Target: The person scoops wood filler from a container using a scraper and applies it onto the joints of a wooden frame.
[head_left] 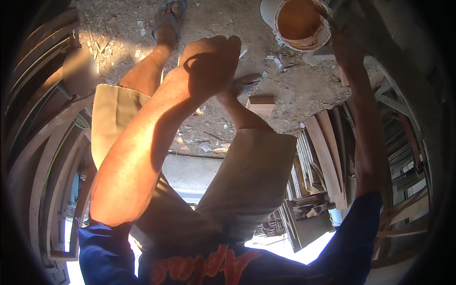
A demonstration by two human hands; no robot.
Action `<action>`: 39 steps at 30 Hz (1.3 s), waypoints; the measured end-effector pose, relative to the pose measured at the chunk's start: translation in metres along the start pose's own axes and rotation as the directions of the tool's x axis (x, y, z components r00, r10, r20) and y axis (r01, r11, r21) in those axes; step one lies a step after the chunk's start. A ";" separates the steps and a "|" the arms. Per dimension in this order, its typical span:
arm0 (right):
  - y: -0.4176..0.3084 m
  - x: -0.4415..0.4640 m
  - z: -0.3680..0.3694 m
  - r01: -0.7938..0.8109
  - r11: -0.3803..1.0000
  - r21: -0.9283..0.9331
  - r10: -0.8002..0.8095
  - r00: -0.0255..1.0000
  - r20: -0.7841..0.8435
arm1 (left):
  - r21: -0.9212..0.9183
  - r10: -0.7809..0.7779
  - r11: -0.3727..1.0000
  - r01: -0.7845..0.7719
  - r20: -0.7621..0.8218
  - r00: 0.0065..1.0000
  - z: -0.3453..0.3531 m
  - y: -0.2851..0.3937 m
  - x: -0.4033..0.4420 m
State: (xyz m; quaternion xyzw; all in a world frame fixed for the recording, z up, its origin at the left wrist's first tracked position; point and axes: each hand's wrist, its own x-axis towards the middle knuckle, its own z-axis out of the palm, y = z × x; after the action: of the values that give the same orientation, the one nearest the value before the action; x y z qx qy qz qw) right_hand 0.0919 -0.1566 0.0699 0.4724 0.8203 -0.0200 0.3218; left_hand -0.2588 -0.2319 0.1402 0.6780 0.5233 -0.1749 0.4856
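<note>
The left hand (211, 64) shows its back, fingers folded under and out of sight; whether it grips anything cannot be told. The right hand (349, 45) is at the near-right edge of the bucket (321, 40), in shade; its fingers are too dark to tell whether they hold the rim or something against it. Set there, the bucket is within that arm's easy reach, and its upturned mouth probably keeps the smooth, orange-brown liquid (298, 20) from spilling. It is round and pale, its inner wall streaked with the same colour.

To the bucket's left, the feet stand apart in thin rubber sandals (178, 21), likely for balance, with the beige cloth trousers (247, 175) spread between knees and lap. Nearer the body than the bucket lies a squared wood block (261, 103) on a rough floor (289, 90) littered with shavings. Nearer still, long, straight-edged boards (325, 154) lean together, perhaps to save space.
</note>
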 end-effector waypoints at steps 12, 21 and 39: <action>0.002 0.010 0.028 0.051 0.998 -0.028 -0.050 0.998 0.030 | -0.050 0.042 0.998 -0.049 -0.136 0.990 0.002 -0.011 -0.002; -0.005 0.004 0.029 0.006 1.000 -0.024 -0.006 1.000 -0.011 | -0.117 0.044 0.990 -0.080 -0.285 0.958 0.012 -0.011 -0.006; 0.016 -0.009 0.005 0.144 0.977 -0.156 -0.186 0.934 -0.306 | -0.094 0.021 0.995 -0.041 -0.203 0.979 0.001 -0.009 -0.004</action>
State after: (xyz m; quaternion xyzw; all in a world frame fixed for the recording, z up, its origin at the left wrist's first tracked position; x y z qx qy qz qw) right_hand 0.1099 -0.1560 0.0749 0.3767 0.8978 0.0834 0.2123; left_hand -0.2679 -0.2352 0.1378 0.6756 0.5672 -0.0718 0.4654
